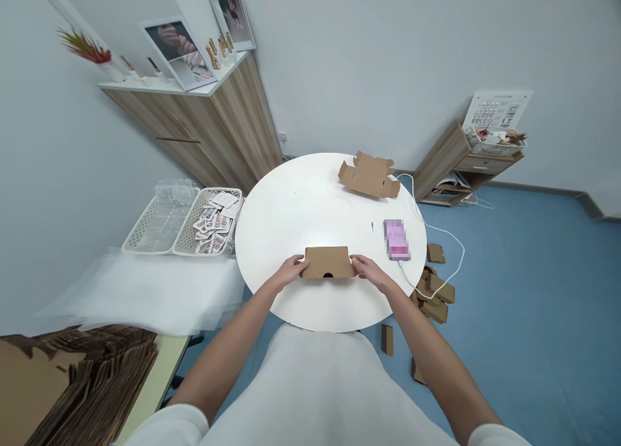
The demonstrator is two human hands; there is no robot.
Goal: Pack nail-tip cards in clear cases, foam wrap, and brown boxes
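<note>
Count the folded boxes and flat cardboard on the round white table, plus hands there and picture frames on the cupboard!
Folded box: 1
Flat cardboard: 1
Left hand and right hand: 2
Picture frames: 2
Total: 6

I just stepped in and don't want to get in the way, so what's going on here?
A person is handling a small cardboard box at a round white table, with the left hand and right hand at its two ends. Its lid looks closed. A flat, unfolded cardboard blank lies toward the table's far right, and folded boxes are on the floor to the right.
</note>
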